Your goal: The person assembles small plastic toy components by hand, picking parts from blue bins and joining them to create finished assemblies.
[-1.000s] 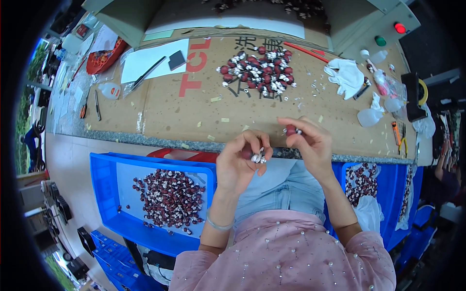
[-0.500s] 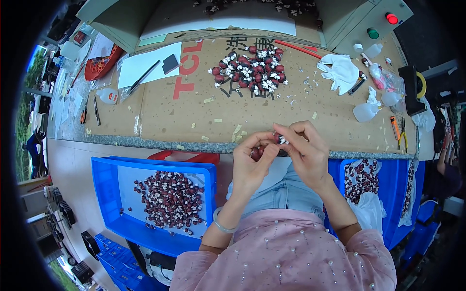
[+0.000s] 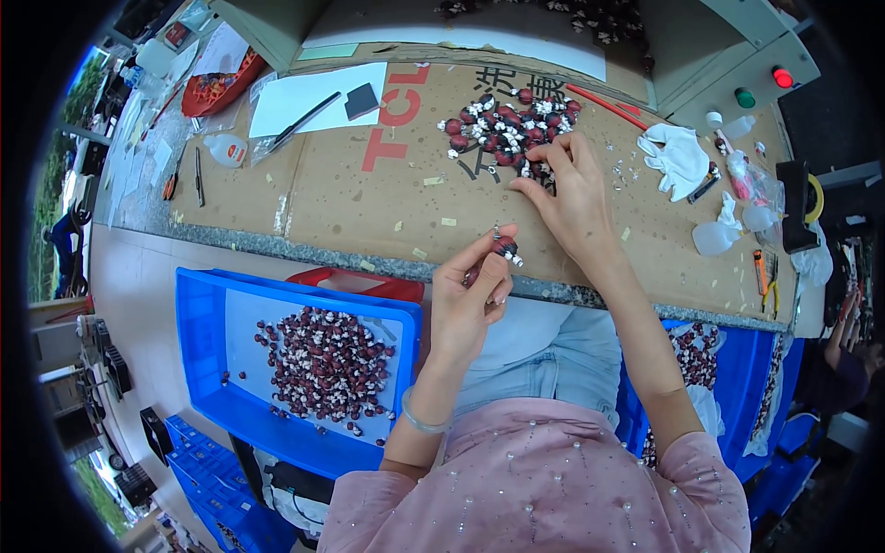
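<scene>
My left hand (image 3: 468,300) is closed just beyond the bench's front edge, pinching a small dark red ball piece with a white part (image 3: 504,247) between thumb and forefinger. Another dark red piece (image 3: 471,275) shows in its curled fingers. Over the cardboard, my right hand (image 3: 573,198) reaches to the near right side of a pile of such red and white pieces (image 3: 498,127). Its thumb and forefinger are apart, with nothing visibly gripped. The other fingers partly cover the pile's edge.
A blue crate (image 3: 300,276) with many similar pieces stands below the bench at left, another blue crate (image 3: 756,369) at right. On the bench lie a white glove (image 3: 676,158), a black pen (image 3: 307,120), plastic bottles (image 3: 714,237) and pliers (image 3: 772,286). A metal box with lit button (image 3: 783,77) stands behind.
My hands, together before, are now apart. The right has moved forward to the pile, while the left keeps its pieces near the bench edge. The whole view has shifted slightly.
</scene>
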The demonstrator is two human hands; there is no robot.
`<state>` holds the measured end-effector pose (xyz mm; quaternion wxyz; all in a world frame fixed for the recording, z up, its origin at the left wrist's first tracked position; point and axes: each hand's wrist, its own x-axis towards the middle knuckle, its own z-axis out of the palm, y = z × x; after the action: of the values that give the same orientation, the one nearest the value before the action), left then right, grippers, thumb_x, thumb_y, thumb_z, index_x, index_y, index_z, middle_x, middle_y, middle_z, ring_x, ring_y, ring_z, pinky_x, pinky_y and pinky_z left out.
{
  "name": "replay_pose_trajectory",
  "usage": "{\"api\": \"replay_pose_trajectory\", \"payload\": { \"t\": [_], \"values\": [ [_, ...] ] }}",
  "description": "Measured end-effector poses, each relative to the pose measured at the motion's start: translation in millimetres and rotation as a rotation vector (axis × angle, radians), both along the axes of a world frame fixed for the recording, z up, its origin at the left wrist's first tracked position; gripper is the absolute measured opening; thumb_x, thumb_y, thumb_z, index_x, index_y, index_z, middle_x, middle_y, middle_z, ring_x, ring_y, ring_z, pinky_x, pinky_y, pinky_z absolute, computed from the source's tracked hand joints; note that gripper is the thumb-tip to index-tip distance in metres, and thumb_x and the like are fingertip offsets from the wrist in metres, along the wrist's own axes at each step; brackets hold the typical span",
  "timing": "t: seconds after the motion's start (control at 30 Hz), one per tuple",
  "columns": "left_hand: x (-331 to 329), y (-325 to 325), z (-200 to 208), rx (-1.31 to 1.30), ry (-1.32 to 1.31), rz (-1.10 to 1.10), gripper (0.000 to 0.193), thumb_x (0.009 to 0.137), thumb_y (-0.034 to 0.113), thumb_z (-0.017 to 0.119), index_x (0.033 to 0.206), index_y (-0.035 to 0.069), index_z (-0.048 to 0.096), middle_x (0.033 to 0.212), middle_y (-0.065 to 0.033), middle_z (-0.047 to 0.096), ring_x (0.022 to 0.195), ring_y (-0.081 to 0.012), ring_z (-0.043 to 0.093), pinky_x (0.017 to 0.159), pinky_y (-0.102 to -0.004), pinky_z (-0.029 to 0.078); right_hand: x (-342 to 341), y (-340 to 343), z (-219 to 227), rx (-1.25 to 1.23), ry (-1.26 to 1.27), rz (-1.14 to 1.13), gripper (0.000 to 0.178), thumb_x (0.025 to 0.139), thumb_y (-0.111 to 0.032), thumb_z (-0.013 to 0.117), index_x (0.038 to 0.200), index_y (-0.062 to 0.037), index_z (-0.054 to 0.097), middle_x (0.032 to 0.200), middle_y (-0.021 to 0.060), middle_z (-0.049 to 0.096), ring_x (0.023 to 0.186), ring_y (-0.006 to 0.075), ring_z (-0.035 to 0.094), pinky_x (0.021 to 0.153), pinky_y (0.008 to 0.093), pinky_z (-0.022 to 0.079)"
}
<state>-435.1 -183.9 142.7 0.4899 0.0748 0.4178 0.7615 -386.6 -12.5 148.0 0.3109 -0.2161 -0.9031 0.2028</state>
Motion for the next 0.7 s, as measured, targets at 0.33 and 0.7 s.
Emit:
{"api": "replay_pose_trajectory", "payload": {
  "t": [0.33, 0.7],
  "values": [
    [-3, 2, -1, -0.020, 0.044, -0.007, 0.036, 0.094, 0.015, 0.056, 0.127, 0.000, 0.051, 0.073, 0.0030, 0.048, 0.059, -0.0023, 0.039, 0.039, -0.0149, 0.023, 0, -7, 0, 0.120, -0.015, -0.104, 0.012, 0.072, -0.001, 0.066, 0.084, -0.0009, 0.063, 0.088, 0.0105, 0.054, 0.087, 0.0283, 0.053, 0.075, 0.0389, 0.044],
    [-13, -3, 4, 0.212, -0.183, 0.060, 0.024, 0.098, 0.028, 0.042, 0.099, 0.005, 0.050, 0.087, -0.0080, 0.052, 0.060, -0.0114, 0.048, 0.036, -0.0158, 0.027, -11, -19, -3, 0.076, -0.051, -0.058, 0.021, 0.073, -0.006, 0.070, 0.092, 0.0004, 0.063, 0.089, 0.0132, 0.059, 0.087, 0.0304, 0.054, 0.077, 0.0393, 0.043]
  ]
}}
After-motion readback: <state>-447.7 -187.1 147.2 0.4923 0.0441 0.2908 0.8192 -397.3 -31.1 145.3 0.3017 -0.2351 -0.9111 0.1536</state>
